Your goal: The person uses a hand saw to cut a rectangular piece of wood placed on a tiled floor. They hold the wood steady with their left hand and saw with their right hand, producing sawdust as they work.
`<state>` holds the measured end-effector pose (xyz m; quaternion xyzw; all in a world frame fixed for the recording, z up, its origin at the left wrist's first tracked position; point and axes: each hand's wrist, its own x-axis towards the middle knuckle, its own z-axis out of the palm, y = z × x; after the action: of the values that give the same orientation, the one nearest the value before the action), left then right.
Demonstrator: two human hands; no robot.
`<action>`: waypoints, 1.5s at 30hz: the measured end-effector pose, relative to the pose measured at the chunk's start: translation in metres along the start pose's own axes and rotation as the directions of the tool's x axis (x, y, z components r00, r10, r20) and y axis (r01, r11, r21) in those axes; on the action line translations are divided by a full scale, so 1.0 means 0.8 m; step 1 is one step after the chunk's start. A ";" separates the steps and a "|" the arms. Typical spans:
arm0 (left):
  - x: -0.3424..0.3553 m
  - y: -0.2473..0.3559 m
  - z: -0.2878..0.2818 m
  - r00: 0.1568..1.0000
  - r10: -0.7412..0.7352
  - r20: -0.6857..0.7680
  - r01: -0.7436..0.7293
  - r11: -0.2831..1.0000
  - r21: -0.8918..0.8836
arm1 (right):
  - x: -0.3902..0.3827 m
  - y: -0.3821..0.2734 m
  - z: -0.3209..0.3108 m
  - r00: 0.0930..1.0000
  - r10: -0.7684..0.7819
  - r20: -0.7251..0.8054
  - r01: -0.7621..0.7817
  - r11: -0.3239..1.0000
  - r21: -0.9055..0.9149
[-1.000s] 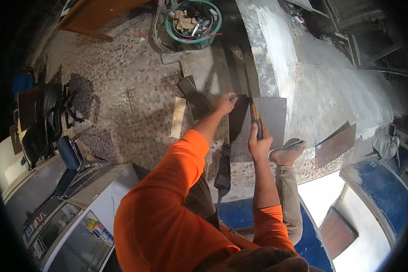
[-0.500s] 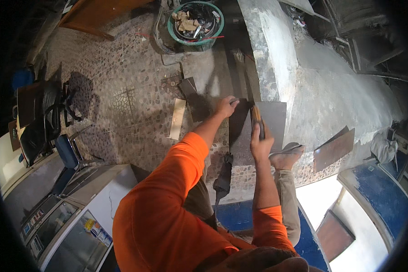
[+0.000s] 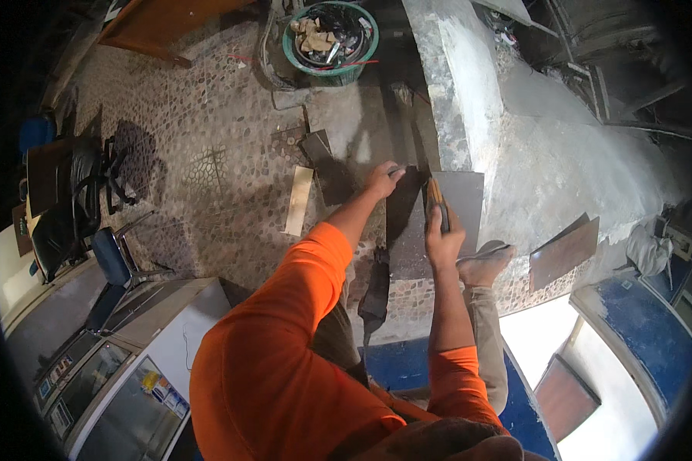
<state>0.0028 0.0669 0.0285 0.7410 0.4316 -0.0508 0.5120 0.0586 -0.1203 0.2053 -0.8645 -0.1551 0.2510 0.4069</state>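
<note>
A dark brown flat board lies on the floor before me, partly in shadow. My right hand is closed around a slim tool with a wood-coloured upper part and a dark part by the thumb. It is held over the middle of the board, and its exact kind is not clear. My left hand is at the board's far left corner, fingers curled closed; a small dark thing shows at the fingertips, too small to name. My bare right foot in a sandal is beside the board's near right corner.
A dark corded tool lies near my legs. Left of the board are a pale wood strip and dark offcuts. A green tub of scraps stands beyond; a brown panel leans at right.
Both hands stay at nearly the same places on and over the board. The whole view has shifted very slightly.
</note>
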 end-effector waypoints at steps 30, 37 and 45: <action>-0.005 0.007 0.001 0.994 -0.078 0.078 0.080 0.997 -0.016 | -0.040 0.016 -0.001 0.999 -0.035 -0.039 0.033 0.999 -0.041; 0.003 -0.083 0.009 0.999 0.020 -0.041 -0.022 0.999 -0.043 | -0.250 -0.022 -0.095 0.997 0.062 0.037 -0.059 0.994 -0.090; 0.002 -0.042 0.002 0.997 0.063 -0.038 -0.063 0.998 0.002 | -0.028 0.012 0.022 0.992 -0.123 -0.023 0.123 0.992 -0.011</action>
<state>-0.0188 0.0695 0.0030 0.7554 0.4176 -0.0207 0.5046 0.0307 -0.1258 0.1955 -0.8582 -0.2046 0.2145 0.4191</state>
